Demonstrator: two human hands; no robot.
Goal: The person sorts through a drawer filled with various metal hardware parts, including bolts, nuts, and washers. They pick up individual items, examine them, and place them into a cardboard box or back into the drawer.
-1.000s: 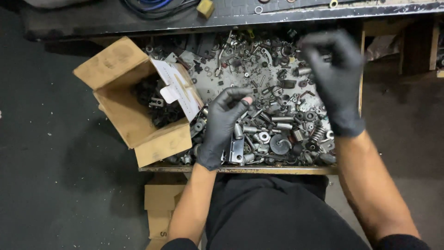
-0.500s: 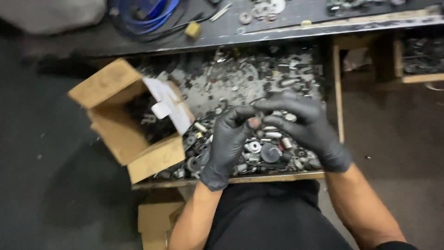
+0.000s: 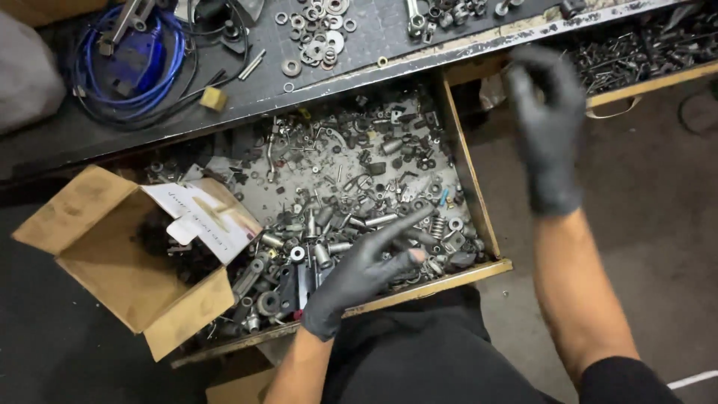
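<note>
An open wooden drawer [image 3: 470,187] is filled with several loose bolts, nuts, springs and washers [image 3: 351,194]. My left hand [image 3: 364,271], in a black glove, lies over the parts at the drawer's front edge, fingers stretched out and apart, pointing right. It grips nothing. My right hand [image 3: 548,127], also gloved, is raised in the air to the right of the drawer, near the bench edge. I see its back, with the fingers loosely curled. Whether a small part sits between its fingertips is hidden.
A brown cardboard box [image 3: 112,262] with dark parts and a white paper slip [image 3: 203,213] sits in the drawer's left end. The bench top [image 3: 389,37] carries washers [image 3: 318,30], a blue cable coil [image 3: 142,63] and a small wooden block [image 3: 213,98]. Another drawer of hardware [image 3: 643,52] is open at the right.
The two hands met over the drawer's front half a second ago. Since then my right hand has lifted up and to the right, away from the drawer, and my left hand's fingers have spread out.
</note>
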